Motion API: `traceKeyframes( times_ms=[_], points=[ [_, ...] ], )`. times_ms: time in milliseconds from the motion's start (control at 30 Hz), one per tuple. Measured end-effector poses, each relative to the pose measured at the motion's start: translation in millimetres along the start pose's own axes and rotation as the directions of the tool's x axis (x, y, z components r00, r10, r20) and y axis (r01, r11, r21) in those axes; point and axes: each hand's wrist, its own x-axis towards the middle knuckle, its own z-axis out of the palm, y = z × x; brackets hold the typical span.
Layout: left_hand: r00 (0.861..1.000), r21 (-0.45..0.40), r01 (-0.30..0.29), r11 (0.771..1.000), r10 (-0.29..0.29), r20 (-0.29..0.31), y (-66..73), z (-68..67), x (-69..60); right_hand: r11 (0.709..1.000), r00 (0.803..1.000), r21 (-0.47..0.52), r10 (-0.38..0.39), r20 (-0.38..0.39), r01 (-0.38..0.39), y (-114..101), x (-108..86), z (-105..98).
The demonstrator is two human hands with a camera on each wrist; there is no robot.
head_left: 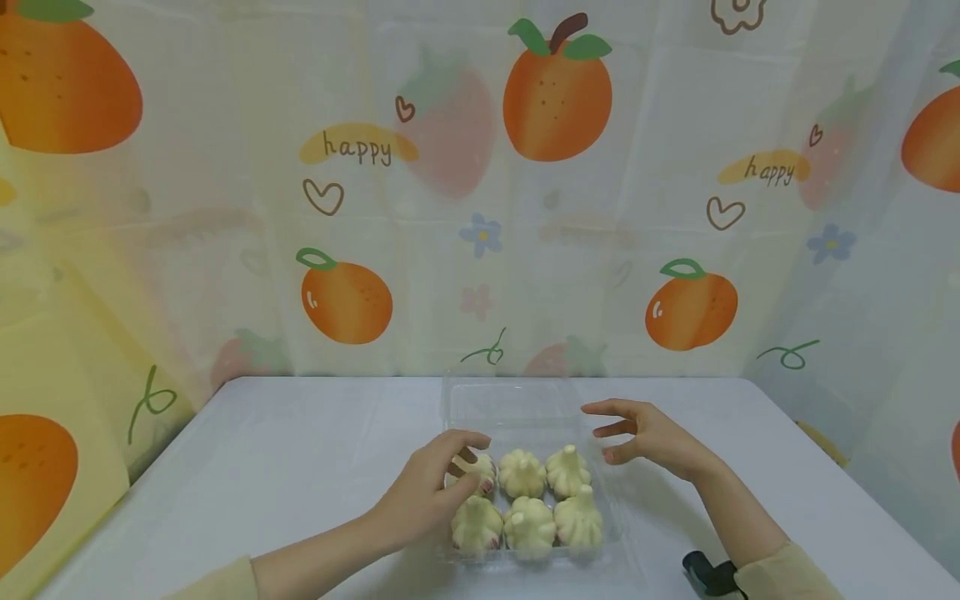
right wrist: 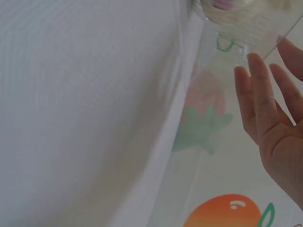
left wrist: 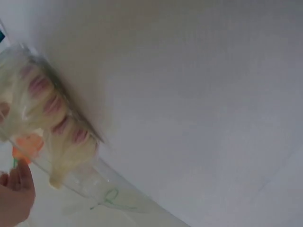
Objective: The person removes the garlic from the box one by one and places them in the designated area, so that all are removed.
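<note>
- Lower left of head frame: left forearm [head_left: 318, 546] slants up and rightward from a beige cuff [head_left: 217, 582], above the white tabletop [head_left: 300, 450].
- Lower centre: left hand [head_left: 431, 492] over the left side of a clear box [head_left: 617, 546]. Back of hand faces upward; fingers bend rightward, thumb beneath them with a gap between. Grip: loose, empty; contact with the bulb behind cannot be told.
- Lower centre: six garlic bulbs [head_left: 529, 527] sit in the box, two rows of three; upper-left one partly hidden by left hand. Transparent lid [head_left: 510, 404] at the box's top side.
- Right of centre: right hand [head_left: 648, 433] near the box's upper right corner. Fingers reach leftward, spread, thumb lowest; right wrist view shows palm and parted fingers. Grip: relaxed, empty.
- Lower right: right forearm [head_left: 738, 508] slopes down to its sleeve [head_left: 787, 575]; black object [head_left: 708, 575] just beside.
</note>
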Motion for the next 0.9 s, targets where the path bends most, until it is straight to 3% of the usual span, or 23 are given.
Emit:
traceKeyframes(
  times_ms=[67, 233, 500, 900],
  points=[
    [0.998, -0.032, -0.022, 0.999, 0.023, 0.058, -1.6, -4.7, 3.7, 1.0, 1.0, 0.007, 0.001, 0.001, -0.001, 1, 0.8, 0],
    [0.983, -0.094, -0.011, 0.996, 0.028, 0.181, -3.4, -14.2, 12.9, 1.0, 1.0, 0.019, -0.01, 0.01, 0.01, 3, 3.3, 0],
    [0.942, -0.186, 0.046, 0.981, 0.019, 0.335, -8.8, -23.8, 23.8, 0.999, 1.0, 0.041, -0.007, 0.024, 0.006, 5, 5.6, 1],
    [0.88, -0.249, 0.091, 0.964, 0.039, 0.474, -15.3, -29.0, 30.8, 0.999, 0.998, 0.041, -0.023, 0.062, 0.021, 9, 7.1, -2]
  ],
)
